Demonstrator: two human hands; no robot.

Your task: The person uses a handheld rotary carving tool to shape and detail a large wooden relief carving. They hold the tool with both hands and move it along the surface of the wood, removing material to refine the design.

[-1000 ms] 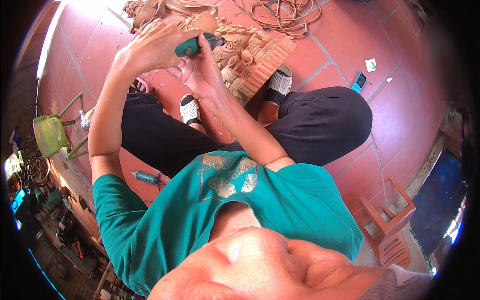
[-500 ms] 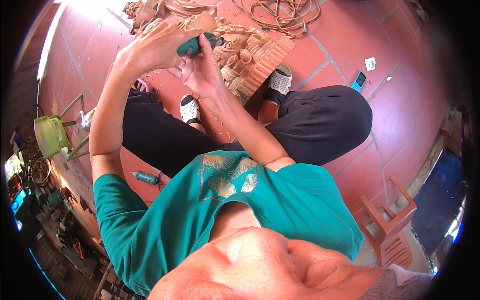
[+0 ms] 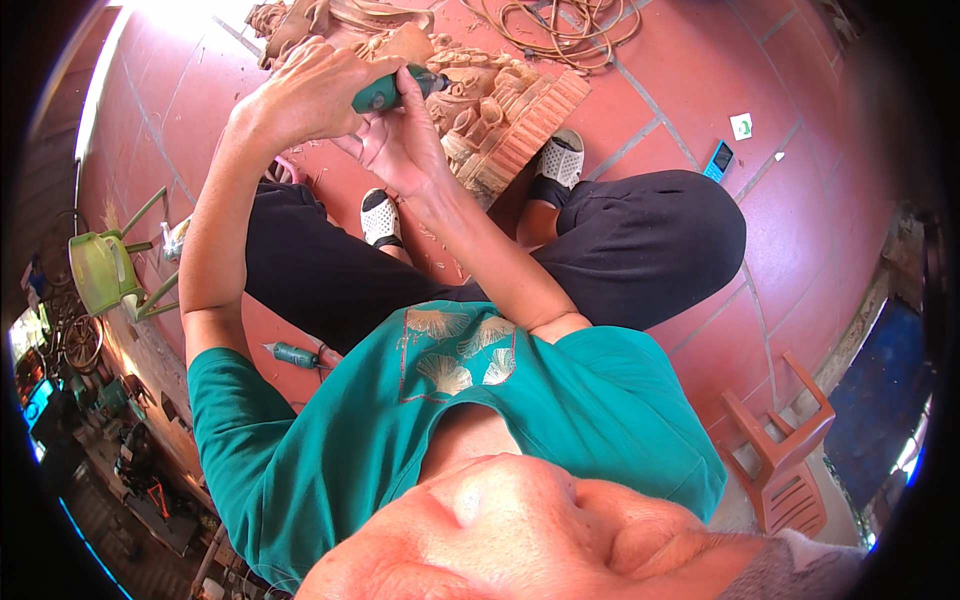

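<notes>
A dark green hand-held rotary tool (image 3: 380, 95) lies across both hands, its dark tip against a brown carved wooden piece (image 3: 490, 115) with relief figures and a ridged edge. My left hand (image 3: 305, 90) arches over it from the left, closed, its thumb along the tool's upper side; its other fingers are mostly hidden behind the back of the hand. My right hand (image 3: 400, 150) reaches up from below, palm showing. Its thumb presses on the body near the tip, with the fingers curled beneath, partly covered by the left hand.
A second green rotary tool (image 3: 293, 355) lies on the red tiles by my left side. Coiled cable (image 3: 560, 35) sits beyond the carving. A blue phone (image 3: 718, 161) lies right. A green stool (image 3: 105, 270) stands left, a brown plastic chair (image 3: 785, 450) right. Wood shavings litter the floor.
</notes>
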